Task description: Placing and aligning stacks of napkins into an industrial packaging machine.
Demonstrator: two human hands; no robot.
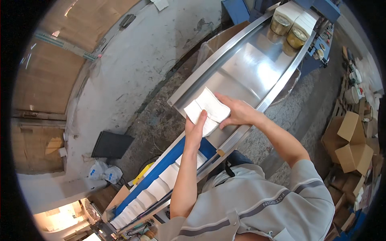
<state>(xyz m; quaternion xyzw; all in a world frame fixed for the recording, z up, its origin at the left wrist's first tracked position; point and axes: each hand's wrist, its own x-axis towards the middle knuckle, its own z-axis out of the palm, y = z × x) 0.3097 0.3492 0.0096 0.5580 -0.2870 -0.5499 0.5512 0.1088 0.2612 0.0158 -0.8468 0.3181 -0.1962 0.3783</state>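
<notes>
Over the near end of the metal tray [225, 86], I have a stack of folded white sheets [209, 105], soft like tissue or napkins, between both hands. My left hand [196, 130] grips its near left side with the thumb lying across the top. My right hand [237, 110] is closed round the right side, fingers at the far edge and thumb at the near edge. More white folded stacks [157, 188] lie in a row on a blue conveyor belt [152, 168] below my left forearm.
At the tray's far end, two round jar-like weights [296, 37] rest against white stacks [303, 22] beside blue machinery [327, 10]. An open cardboard box [348, 140] is on the right. A dark flat panel [112, 144] and plastic bags [105, 172] sit by the left wall.
</notes>
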